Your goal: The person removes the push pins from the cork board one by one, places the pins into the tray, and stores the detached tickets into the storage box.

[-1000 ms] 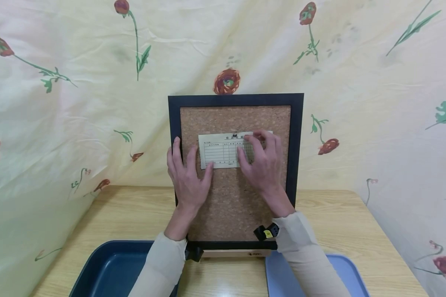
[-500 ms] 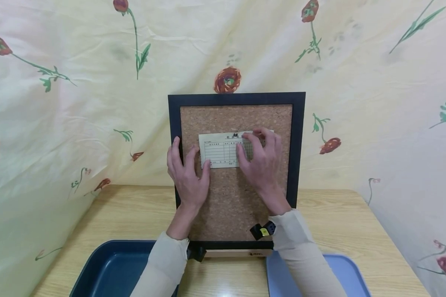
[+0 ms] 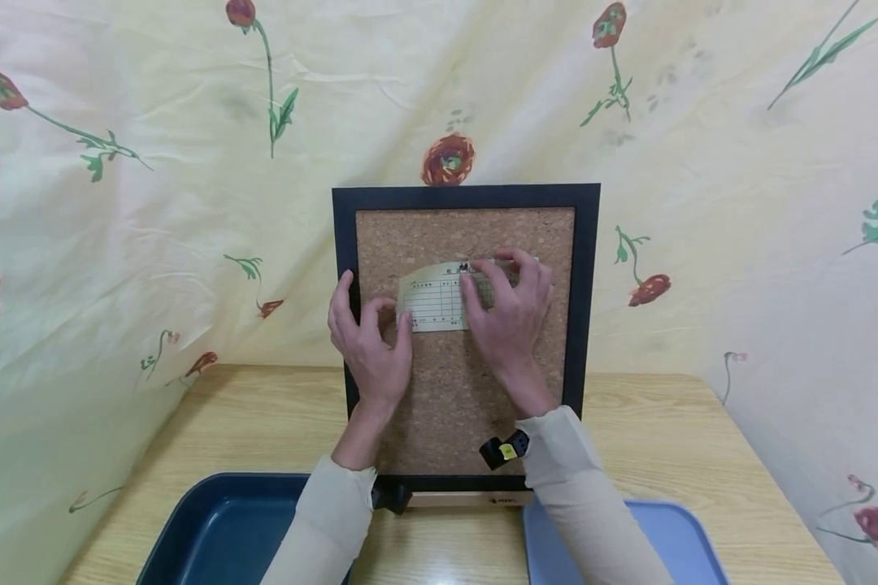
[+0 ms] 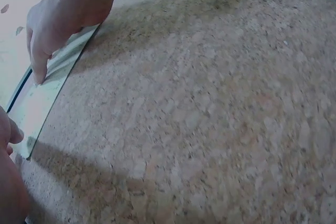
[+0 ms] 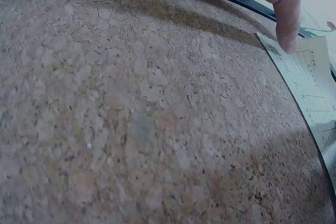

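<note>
A printed paper slip [image 3: 433,307] lies across the middle of a black-framed cork board [image 3: 439,414]. Its upper left corner bends up off the cork. At that left end, my left hand [image 3: 375,353] has its thumb on the lower corner and its bent index finger at the edge, pinching the slip. The thumb on the printed side also shows in the right wrist view [image 5: 287,30]. My right hand [image 3: 514,313] presses fingers and thumb on the slip's right part, covering much of it. A small dark spot [image 3: 464,266] sits at its top edge by the right fingertips.
The board stands upright on a wooden table [image 3: 644,439], with a light wooden ledge [image 3: 468,499] beneath. A dark blue tray [image 3: 219,487] is at front left, a light blue tray [image 3: 673,520] at front right. Floral cloth [image 3: 263,211] hangs behind.
The slip lay flat; its left end now curls up. My left index finger has bent in toward the thumb. My right hand and wrist have shifted slightly left.
</note>
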{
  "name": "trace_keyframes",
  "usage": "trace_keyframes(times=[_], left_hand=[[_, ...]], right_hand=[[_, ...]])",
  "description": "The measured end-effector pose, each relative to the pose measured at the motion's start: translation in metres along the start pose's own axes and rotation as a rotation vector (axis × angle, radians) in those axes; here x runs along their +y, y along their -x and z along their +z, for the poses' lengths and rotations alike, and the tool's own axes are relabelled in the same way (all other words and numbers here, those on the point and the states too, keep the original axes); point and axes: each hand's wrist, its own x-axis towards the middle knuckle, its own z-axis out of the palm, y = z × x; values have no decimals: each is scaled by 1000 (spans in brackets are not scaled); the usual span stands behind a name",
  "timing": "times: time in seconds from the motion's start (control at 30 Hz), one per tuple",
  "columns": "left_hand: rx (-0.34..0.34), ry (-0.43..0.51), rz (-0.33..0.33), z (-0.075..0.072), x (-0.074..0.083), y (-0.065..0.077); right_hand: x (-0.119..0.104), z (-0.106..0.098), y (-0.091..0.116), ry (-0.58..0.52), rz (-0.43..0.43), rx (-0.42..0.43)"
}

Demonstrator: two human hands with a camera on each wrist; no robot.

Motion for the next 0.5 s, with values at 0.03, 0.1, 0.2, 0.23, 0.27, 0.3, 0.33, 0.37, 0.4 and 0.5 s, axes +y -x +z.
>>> trace_keyframes(times=[0.03,0.1,0.2,0.23,0.27,0.3,0.33,0.37,0.4,0.5], left_hand=[[4,0,-5,0,0,0],[12,-3,-13,1,1,-1],[21,-12,-26,2,2,-1],[24,-12,-28,2,2,-1],[28,-12,-31,2,2,-1],[32,-10,-33,3,2,-1],[34,-8,-35,3,2,-1],[36,-4,-36,3,2,-1],[39,1,-35,3,3,-1],[44,12,-35,3,3,-1]], right_hand=[[-1,0,0,-2,4,2],[-2,1,0,-5,12,7],[-4,3,1,-11,27,16],[-4,3,1,-12,31,19],[-5,3,1,-13,35,22],[-5,3,2,-16,38,25],[-5,4,2,-19,41,29],[-6,4,2,-22,44,32],[-6,4,2,-23,48,35],[-7,4,1,-35,61,38]])
